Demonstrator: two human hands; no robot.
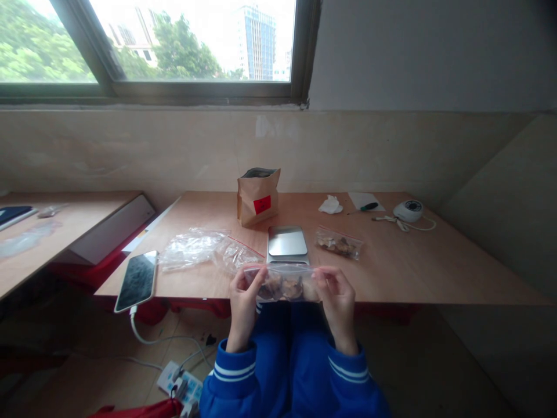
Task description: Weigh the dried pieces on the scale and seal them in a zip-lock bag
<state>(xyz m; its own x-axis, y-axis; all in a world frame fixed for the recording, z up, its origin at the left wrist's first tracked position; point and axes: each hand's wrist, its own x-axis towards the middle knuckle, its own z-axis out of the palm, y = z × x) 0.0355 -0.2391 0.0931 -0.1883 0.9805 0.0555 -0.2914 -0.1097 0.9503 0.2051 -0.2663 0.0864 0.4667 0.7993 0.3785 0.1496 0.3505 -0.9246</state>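
Two ends of a bag (290, 288) are being pinched, one by our left hand (243, 301), one by our right hand (338, 301). We are holding it before the scale (287, 241), at the table (400, 270) edge.

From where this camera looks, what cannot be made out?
In the head view:
Pouch contents: hidden by its front wall.
Red label print: too small.
Scale front: partly behind held bag.
Held bag's ends: partly covered by left hand, right hand.
Dark object: cut off by left edge.
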